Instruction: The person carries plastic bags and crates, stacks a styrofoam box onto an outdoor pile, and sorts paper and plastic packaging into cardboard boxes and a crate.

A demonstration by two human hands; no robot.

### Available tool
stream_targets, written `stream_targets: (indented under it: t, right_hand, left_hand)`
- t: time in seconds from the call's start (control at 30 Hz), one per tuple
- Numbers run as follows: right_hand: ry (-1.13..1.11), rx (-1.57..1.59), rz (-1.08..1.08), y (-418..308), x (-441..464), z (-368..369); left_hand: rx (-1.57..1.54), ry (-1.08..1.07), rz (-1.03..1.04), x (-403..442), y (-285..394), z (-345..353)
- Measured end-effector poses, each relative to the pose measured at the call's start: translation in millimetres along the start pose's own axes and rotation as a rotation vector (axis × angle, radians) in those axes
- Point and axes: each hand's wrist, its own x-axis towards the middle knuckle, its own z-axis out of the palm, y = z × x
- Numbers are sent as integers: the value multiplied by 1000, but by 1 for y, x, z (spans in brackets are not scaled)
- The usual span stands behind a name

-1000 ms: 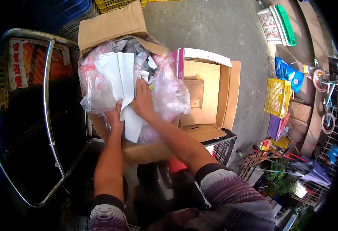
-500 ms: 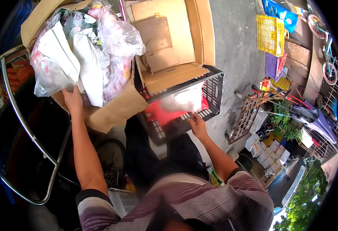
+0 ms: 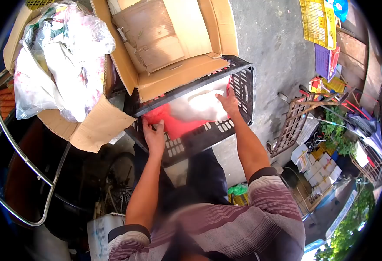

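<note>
Touches red-and-white bundle (image 3: 191, 112) near black crate's (image 3: 199, 144) left edge with left hand (image 3: 155, 138), right edge with right hand (image 3: 230, 103). Spreads both; cannot confirm pinching.

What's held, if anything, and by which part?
Left hand at the red end of the red-and-white bundle in the black crate, right hand at its white end; whether either grips can't be told.

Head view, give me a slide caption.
Left hand and right hand at opposite ends of a red-and-white bundle in a black crate, near a stuffed box and another box.
</note>
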Motion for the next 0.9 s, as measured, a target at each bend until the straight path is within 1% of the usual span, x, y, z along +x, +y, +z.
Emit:
stream_targets:
  t: [0.03,0.1,0.13,0.17,0.2,0.23,0.27,0.3,0.33,0.37,0.43,0.47,0.5,0.57,0.63,0.7,0.77,0.9]
  right_hand:
    - [-17,143,15,1,0,4]
    - [-53,431,48,-11,-5,-2]
    - [142,315,-22,-7,-8,7]
    - [50,368,82,1,-10,4]
    - [-42,421,183,-7,-21,-13]
    - [-134,472,283,-14,-35,-27]
    - [-190,396,159,-16,-49,-32]
    - [-240,319,36,-21,-65,-35]
    - [-65,158,-290,-49,-85,-48]
    - [-20,140,-374,-57,-99,-57]
    - [81,94,-539,-71,-126,-74]
    - [20,240,-377,-74,-142,-89]
    - [-43,386,-223,-81,-155,-104]
    - [55,402,-321,-99,-177,-152]
    - [196,371,-391,-102,-196,-191]
    - [183,372,-251,-86,-213,-225]
    - [225,226,-335,-105,-226,-266]
    - [178,544,-212,-106,-252,-365]
  left_hand:
    - [-254,22,13,13,13,15]
    - [125,129,36,47,-30,27]
    - [195,163,102,57,-32,33]
    - [263,199,174,62,-32,37]
    - [230,168,68,61,-15,38]
    - [195,137,-38,56,16,37]
    - [159,105,-143,51,35,35]
    - [182,117,-92,53,26,33]
    - [203,127,-37,60,1,32]
    - [223,136,16,65,-16,31]
    - [210,131,-18,59,-22,27]
    - [203,128,-34,57,-22,25]
    - [281,132,-61,55,-17,24]
    - [442,147,-133,43,-9,19]
    - [392,70,-79,40,-8,15]
    - [412,47,-87,41,-13,17]
    - [429,53,-127,45,-26,20]
    - [434,12,-161,46,-40,18]
